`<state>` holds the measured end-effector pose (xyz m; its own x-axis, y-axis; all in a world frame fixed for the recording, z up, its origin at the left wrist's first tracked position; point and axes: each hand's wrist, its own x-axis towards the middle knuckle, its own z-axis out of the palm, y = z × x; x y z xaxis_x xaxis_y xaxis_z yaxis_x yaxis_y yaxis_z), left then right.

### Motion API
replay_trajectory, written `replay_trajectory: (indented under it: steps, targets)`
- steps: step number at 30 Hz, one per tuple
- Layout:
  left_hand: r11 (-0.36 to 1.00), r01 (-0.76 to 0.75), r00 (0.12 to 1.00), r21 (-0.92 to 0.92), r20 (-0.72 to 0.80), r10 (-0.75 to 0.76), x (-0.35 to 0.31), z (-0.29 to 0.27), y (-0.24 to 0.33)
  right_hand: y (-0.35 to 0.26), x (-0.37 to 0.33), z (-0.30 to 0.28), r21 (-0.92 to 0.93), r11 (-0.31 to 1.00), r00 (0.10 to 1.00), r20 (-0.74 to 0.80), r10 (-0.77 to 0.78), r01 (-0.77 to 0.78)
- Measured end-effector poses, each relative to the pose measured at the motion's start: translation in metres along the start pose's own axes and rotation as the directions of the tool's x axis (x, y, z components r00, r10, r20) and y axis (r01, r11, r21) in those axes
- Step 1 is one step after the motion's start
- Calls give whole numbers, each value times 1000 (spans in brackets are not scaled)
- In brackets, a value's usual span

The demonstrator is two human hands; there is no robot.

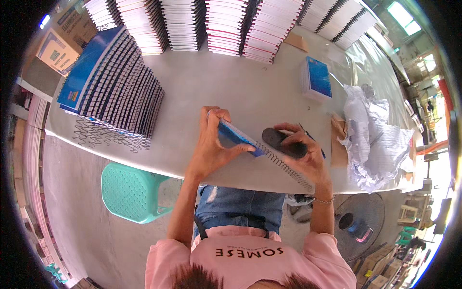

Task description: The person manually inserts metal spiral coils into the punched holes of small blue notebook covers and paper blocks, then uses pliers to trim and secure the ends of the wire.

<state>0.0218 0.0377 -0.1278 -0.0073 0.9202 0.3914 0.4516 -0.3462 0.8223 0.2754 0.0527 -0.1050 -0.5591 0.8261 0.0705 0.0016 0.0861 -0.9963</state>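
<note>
My left hand (210, 142) grips a small blue-covered notebook (234, 135) on its edge, thumb along the near cover. A dark metal spiral coil (288, 171) runs into the notebook's holed edge, and its long free end sticks out toward the table's front edge. In my right hand (308, 156) is a dark oval pad (284, 143), held between thumb and fingers right beside the coil. A thin dark pen-like tool (321, 153) shows partly behind the right hand.
Blue notebooks (120, 82) with protruding coils are stacked at the left. Bound stacks (180, 24) line the far side. A small blue pile (317, 79) and crumpled paper (375, 137) lie right. A green stool (132, 192) and a fan (358, 221) stand below the table.
</note>
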Motion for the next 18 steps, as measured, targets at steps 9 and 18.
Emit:
replay_trajectory:
  steps: [9, 18]
  targets:
    - [1000, 14, 1000, -11, 24, -14, -4, -2, 0, -2, -3, 2, 93, 991, 992, 95, 84, -93]
    - [990, 40, 999, -136, -2, -40, -5, 2, -5, -19, 12, 1, -238, 960, 984, -131, 119, -147]
